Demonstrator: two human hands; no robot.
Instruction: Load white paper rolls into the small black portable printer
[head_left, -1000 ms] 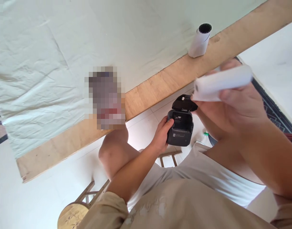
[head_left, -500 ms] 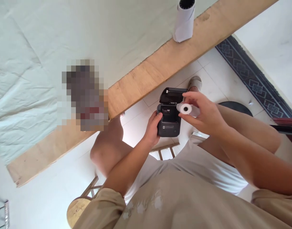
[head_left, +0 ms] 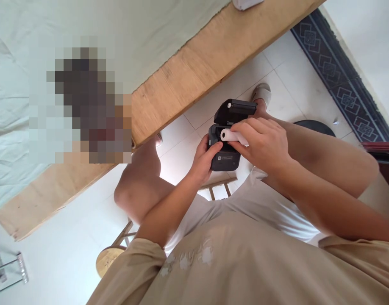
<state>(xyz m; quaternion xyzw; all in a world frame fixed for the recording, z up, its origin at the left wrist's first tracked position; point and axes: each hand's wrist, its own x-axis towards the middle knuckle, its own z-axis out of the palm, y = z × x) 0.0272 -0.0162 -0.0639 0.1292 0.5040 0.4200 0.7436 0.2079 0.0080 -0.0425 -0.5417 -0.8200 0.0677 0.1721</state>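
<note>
Above my lap, my left hand [head_left: 203, 159] grips the left side of a small black label printer [head_left: 225, 161], thumb on its edge. The printer's lid [head_left: 235, 111] stands raised on the far side, leaving the paper bay uncovered. A white paper roll [head_left: 232, 135] is pinched between the thumb and fingers of my right hand [head_left: 261, 142]. The roll lies sideways over the bay, its cored end towards the left. Whether it touches the bay floor is hidden by my fingers.
A wooden table edge [head_left: 181, 76] crosses in front of me, with a pale green cloth [head_left: 143, 38] behind it. A pixelated dark object [head_left: 89, 97] lies there. A white object [head_left: 245, 3] is cut off at the top. A wooden stool [head_left: 109, 259] stands at lower left.
My right hand has moved left with the paper roll, from beside the printer to over its open bay. The view has shifted, so the white cylinder at the top is now mostly cut off.
</note>
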